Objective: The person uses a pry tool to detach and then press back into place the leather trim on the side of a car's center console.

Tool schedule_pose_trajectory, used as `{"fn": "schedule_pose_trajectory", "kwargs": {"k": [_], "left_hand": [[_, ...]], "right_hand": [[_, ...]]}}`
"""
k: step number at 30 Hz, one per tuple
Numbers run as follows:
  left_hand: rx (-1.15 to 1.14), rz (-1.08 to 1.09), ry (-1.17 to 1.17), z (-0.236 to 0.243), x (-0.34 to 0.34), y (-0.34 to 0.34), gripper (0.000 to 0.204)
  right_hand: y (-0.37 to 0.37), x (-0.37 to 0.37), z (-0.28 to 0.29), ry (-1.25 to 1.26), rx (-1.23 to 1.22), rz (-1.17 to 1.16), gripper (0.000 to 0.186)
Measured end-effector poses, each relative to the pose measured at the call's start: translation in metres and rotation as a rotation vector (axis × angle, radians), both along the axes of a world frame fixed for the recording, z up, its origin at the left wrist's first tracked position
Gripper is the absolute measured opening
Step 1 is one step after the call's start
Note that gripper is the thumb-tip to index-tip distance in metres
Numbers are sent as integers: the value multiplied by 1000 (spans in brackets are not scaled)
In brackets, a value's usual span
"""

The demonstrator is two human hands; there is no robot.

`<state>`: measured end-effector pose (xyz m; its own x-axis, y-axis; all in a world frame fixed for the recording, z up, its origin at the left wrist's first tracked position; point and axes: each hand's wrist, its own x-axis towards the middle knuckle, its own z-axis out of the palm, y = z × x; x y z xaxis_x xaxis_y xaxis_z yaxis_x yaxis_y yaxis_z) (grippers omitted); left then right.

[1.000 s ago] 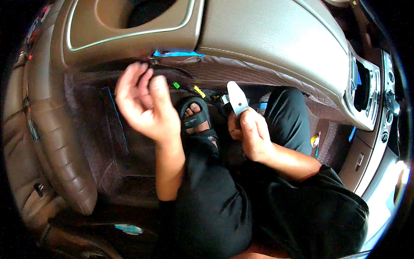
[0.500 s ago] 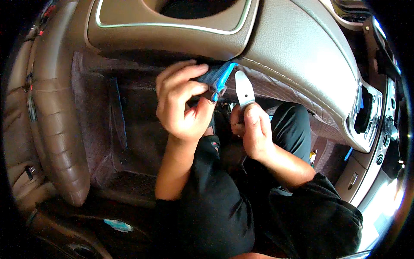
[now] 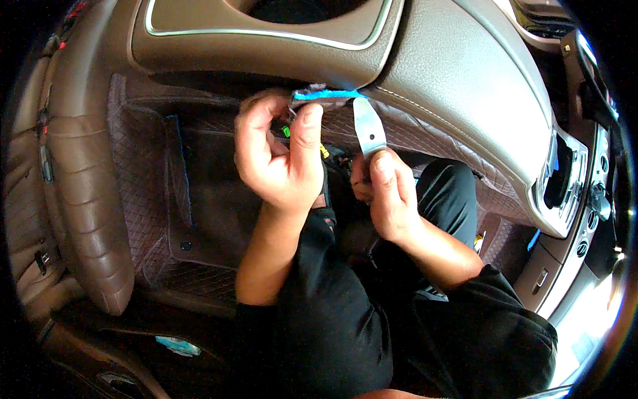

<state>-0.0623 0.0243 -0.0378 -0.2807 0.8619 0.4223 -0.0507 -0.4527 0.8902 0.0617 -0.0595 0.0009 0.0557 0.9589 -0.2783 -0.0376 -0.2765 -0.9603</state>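
Note:
My left hand [image 3: 279,153] is closed at the blue-edged flap [image 3: 325,94] of the quilted lining under the centre console, fingers curled at its left end, partly hidden behind the thumb. My right hand [image 3: 392,196] grips a flat silver metal pry tool [image 3: 369,126] with a small hole in it; its rounded tip reaches the flap's right end, just below the console's stitched edge. Behind my left hand show a small green piece [image 3: 286,132] and a yellow one [image 3: 323,151], near dark cables.
The leather console [image 3: 458,93] with a cup holder [image 3: 286,12] spans the top. A brown seat [image 3: 93,219] is at the left, quilted floor mats [image 3: 199,259] around my legs [image 3: 319,306]. The dashboard [image 3: 591,199] runs down the right, and a blue-white packet [image 3: 176,344] lies bottom left.
My left hand moved right onto the blue-edged flap, which was tilted up half a second ago and now lies more level. My right hand has raised the metal tool toward the flap.

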Motion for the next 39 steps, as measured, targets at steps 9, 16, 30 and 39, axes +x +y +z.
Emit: {"fn": "schedule_pose_trajectory", "kwargs": {"k": [9,16,30,39], "left_hand": [[33,0,10,-1,2,0,24],[213,-30,156,-5,-8,5,29],[209,-26,594,-6,-16,-7,23],[215,-44,729,-20,-21,-14,15]], "right_hand": [[4,-7,5,23,-40,-38,49],[3,-12,3,-55,92,14,46],[0,-1,10,-341,189,56,49],[14,-2,35,-575,23,165,35]]}}
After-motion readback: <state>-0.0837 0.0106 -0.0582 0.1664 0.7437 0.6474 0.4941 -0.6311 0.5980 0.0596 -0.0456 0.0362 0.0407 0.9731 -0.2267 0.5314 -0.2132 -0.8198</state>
